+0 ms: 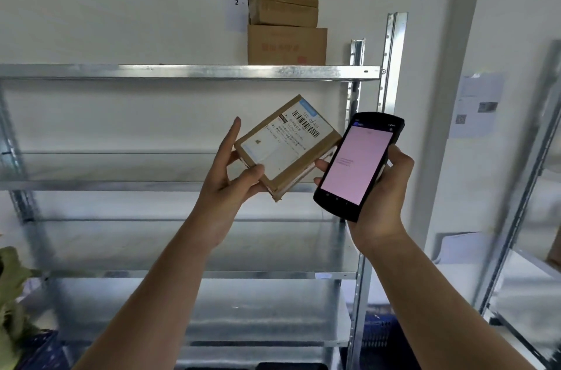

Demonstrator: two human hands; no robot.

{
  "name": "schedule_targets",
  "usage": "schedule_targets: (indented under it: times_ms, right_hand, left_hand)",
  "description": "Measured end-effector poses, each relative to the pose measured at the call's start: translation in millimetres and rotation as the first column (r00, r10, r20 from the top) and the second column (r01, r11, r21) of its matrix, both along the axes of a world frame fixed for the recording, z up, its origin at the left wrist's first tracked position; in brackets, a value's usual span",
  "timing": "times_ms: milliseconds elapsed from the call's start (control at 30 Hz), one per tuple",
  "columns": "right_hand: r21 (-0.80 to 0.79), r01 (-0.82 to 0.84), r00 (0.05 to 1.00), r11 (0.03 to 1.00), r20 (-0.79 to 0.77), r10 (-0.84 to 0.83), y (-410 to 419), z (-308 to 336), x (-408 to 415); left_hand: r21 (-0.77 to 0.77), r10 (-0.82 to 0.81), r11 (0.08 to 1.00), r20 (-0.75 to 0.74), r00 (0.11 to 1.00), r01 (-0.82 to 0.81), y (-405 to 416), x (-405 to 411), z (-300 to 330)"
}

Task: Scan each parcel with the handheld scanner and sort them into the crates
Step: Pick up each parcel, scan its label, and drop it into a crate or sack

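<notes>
Parcel (288,146) sits in your left hand (230,178), thumb and fingers pinching its lower corner, label up, in front of the metal shelving (188,72). Just right of the parcel, your right hand (379,196) grips the scanner (358,164). Sorting remains; two boxes (285,23) wait atop the shelving.

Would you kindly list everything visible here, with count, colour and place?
flat brown cardboard parcel with white barcode label: one, centre, held up before the shelves
black handheld scanner with pink screen: one, right of parcel
brown cardboard boxes: two, stacked on top shelf
galvanised metal shelving unit: one, silver, against wall
blue plastic crate: one, bottom right
left hand: grips parcel
right hand: holds scanner
</notes>
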State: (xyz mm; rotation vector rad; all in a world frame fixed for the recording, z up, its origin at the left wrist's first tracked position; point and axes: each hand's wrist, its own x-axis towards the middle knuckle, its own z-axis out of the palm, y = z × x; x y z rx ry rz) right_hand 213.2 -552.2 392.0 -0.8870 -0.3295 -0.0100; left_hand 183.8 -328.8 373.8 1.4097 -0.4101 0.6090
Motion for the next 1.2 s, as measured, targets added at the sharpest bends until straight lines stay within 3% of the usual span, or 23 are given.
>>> schedule_targets:
  times_ms: [133, 300, 433, 600, 933, 1200]
  right_hand:
    - [-0.015, 0.025, 0.999, 1.0, 0.041, -0.024, -2, 6, -7]
    - [-0.076, 0.063, 0.997, 0.995, 0.048, -0.059, -7, 10, -15]
    - [-0.16, -0.094, 0.996, 0.983, -0.005, 0.094, -17, 20, -27]
    - [-0.233, -0.398, 0.917, 0.887, -0.107, 0.384, -29, 23, -38]
    - [-0.229, -0.592, 0.804, 0.773, -0.092, 0.588, -41, 19, -43]
    - [-0.21, -0.643, 0.763, 0.736, -0.101, 0.638, -47, 28, -50]
  left_hand:
    - [0.054, 0.025, 0.998, 0.069, 0.997, -0.029, 3, -2, 5]
    - [0.141, 0.168, 0.973, 0.097, 0.981, -0.181, 14, 7, 12]
    - [0.179, 0.192, 0.959, 0.167, 0.967, -0.221, 22, 19, 22]
    - [0.303, 0.227, 0.902, 0.273, 0.935, -0.308, 29, 33, 39]
    - [0.338, 0.21, 0.89, 0.291, 0.933, -0.306, 17, 39, 43]
    - [0.337, 0.242, 0.881, 0.282, 0.928, -0.332, 11, 41, 48]
